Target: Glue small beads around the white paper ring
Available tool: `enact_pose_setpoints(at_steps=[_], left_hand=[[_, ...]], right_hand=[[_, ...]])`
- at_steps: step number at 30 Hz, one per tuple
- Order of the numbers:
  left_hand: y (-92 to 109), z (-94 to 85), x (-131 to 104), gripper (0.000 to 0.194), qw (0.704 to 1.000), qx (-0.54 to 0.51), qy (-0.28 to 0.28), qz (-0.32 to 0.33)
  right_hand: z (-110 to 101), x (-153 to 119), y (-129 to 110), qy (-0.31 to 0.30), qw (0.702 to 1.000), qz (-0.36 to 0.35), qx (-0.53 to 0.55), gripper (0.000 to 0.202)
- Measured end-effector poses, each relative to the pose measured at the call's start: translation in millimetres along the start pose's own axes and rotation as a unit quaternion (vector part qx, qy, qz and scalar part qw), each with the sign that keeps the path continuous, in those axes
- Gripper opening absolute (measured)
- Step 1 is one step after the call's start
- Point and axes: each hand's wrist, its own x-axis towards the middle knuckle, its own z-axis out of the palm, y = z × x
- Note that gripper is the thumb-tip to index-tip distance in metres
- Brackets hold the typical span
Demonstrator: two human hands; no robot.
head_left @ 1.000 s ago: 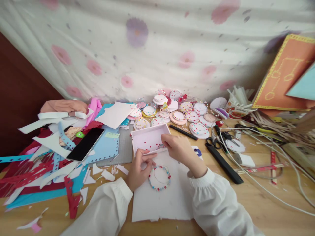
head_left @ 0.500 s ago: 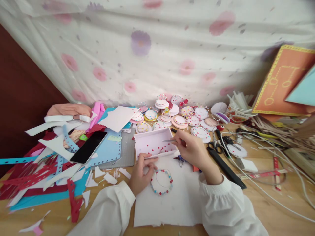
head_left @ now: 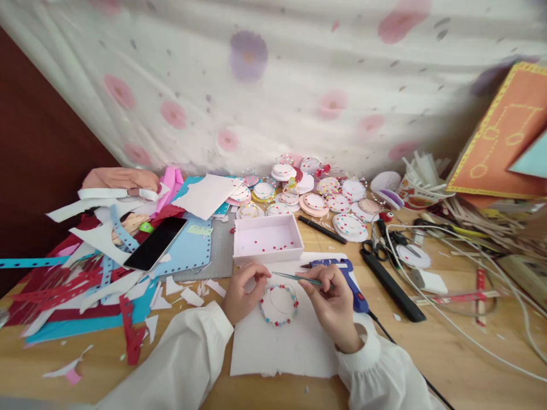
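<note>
My right hand point(head_left: 329, 304) grips a pair of tweezers point(head_left: 289, 276), their tips pointing left. Close to those tips is my left hand point(head_left: 243, 293), thumb and fingers pinched together; whatever is between them is too small to make out. Below lies a ring dotted with red and blue bits point(head_left: 278, 323), flat on a white sheet of paper point(head_left: 284, 356). Just beyond my hands stands a shallow white box point(head_left: 268, 254) holding small red pieces. A blue glue gun point(head_left: 352, 279) rests at the sheet's right edge, partly behind my right hand.
Decorated paper discs point(head_left: 315, 202) are heaped at the back. To the left are paper scraps point(head_left: 98, 245) and a phone point(head_left: 156, 245). A black marker point(head_left: 322, 229), scissors point(head_left: 374, 250), a long black tool point(head_left: 395, 287) and a white cable point(head_left: 444, 324) lie on the right.
My right hand has drawn the tweezers out of the box and back toward my left hand. My left hand has left the box's front edge. The glue gun shows more fully.
</note>
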Motion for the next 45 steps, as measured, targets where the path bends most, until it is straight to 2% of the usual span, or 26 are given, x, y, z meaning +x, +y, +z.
enact_pose_setpoints(at_steps=[10, 21, 45], left_hand=[[4.2, -0.8, 1.1, 0.011, 0.999, 0.003, -0.044, -0.004], [7.4, -2.0, 1.6, 0.015, 0.999, -0.013, -0.037, -0.018], [7.7, -1.2, 2.6, 0.019, 0.998, -0.003, -0.051, -0.025]], right_hand=[[6.4, -3.2, 4.7, -0.024, 0.999, 0.038, -0.028, 0.036], [6.0, -3.2, 5.5, -0.025, 0.997, 0.059, -0.031, 0.036], [3.2, -3.8, 3.7, -0.016, 0.997, 0.039, -0.066, 0.037]])
